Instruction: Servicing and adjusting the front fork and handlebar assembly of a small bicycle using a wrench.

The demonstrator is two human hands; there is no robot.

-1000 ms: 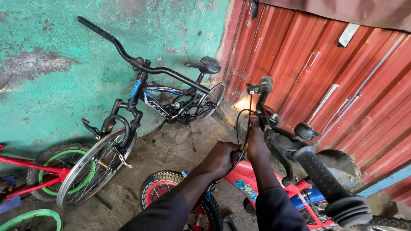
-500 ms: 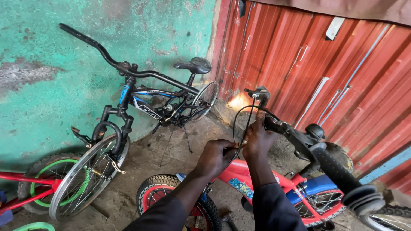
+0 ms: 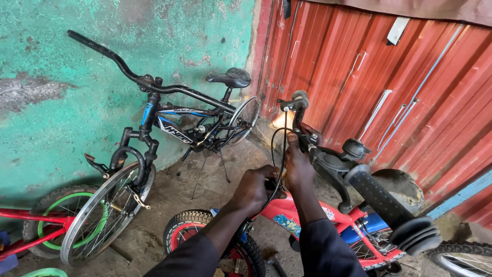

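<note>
**Brake cable: thin, springy, best held close to the bar**

The brake cable (image 3: 281,154) is a slim black line that loops up from the hands toward the brake lever (image 3: 292,104) at the far end of the handlebar (image 3: 333,164) of a small red bicycle (image 3: 287,218). The bike stands on the concrete floor (image 3: 169,190) close to the red corrugated wall (image 3: 389,87), its front wheel (image 3: 210,241) just under the person's forearms.

The left hand (image 3: 254,189) is curled shut around the lower run of the cable, just above the red frame. The right hand (image 3: 299,166) is closed on the bar, thumb stretched up along the cable's loop.

By its look the cable is light, stiff along its length but easily bent sideways, and likely to spring back if let go; its smooth housing may slip through loose fingers. A pinch low on the loop, with the other hand steadying the bar, seems the surest hold.

A black bicycle (image 3: 169,123) leans on the green wall (image 3: 61,92), well apart.
</note>
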